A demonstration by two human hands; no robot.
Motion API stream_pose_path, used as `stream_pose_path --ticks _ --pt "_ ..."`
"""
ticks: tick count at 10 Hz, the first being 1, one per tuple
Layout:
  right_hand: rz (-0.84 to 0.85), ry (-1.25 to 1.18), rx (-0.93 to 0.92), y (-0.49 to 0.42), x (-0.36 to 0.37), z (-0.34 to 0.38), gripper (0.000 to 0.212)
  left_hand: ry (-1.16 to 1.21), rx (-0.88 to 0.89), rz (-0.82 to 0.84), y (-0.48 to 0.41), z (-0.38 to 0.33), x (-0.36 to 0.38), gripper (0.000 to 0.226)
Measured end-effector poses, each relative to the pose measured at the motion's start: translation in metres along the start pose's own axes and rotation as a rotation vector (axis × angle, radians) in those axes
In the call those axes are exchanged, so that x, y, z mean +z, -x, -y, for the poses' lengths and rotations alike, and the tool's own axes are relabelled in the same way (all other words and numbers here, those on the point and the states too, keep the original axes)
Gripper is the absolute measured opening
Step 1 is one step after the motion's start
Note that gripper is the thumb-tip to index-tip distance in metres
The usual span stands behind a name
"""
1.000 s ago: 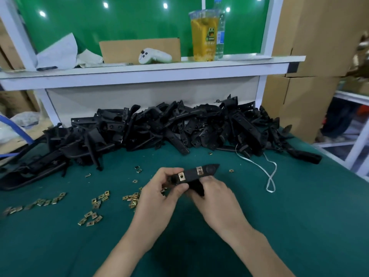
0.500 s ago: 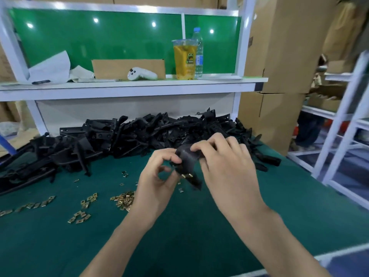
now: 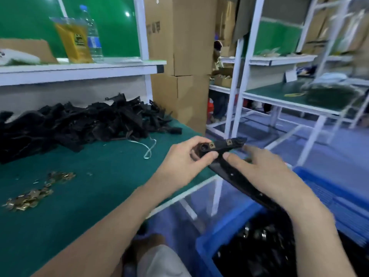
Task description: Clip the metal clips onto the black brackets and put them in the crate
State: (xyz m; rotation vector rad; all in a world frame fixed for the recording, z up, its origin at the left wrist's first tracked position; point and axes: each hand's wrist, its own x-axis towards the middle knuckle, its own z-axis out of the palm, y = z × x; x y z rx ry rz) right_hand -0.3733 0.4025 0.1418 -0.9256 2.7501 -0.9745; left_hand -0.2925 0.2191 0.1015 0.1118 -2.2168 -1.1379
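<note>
A long black bracket (image 3: 235, 174) with two brass clips (image 3: 229, 142) on its upper end hangs past the table's right edge, above the blue crate (image 3: 219, 232). My left hand (image 3: 185, 162) pinches its upper end. Round the bracket's middle my right hand (image 3: 265, 172) grips with the thumb on top; its fingers are blurred. The bracket's lower end is hidden behind my right wrist. Inside the crate lie several black brackets (image 3: 259, 248). A big pile of bare brackets (image 3: 79, 124) and loose brass clips (image 3: 30, 198) lie on the green table (image 3: 89, 196).
A white cord (image 3: 148, 149) lies by the pile. The shelf (image 3: 79, 70) above holds a yellow drink bag (image 3: 73, 43) and a water bottle (image 3: 93, 37). Cardboard boxes (image 3: 179, 56) stand behind the table corner. White racks (image 3: 279, 96) fill the right side.
The view has swung right. Both hands have carried the bracket from over the table's middle to past its right edge, above the blue crate, and the bracket has turned clip-side up.
</note>
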Motion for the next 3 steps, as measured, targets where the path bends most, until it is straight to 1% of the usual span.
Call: stream_pose_path --ticks 1,2,3 --pt "-0.108 0.008 0.298 0.028 -0.037 -0.069 0.087 0.073 -0.037 0.142 -0.002 -0.008 0.085 0.015" --pt "-0.358 0.073 0.381 0.042 -0.056 -0.107 0.089 0.046 -0.145 0.367 0.006 -0.021 0.152 0.051" --pt "-0.496 0.03 0.291 0.035 -0.054 -0.113 0.075 0.088 -0.14 0.35 0.009 -0.027 0.168 0.056"
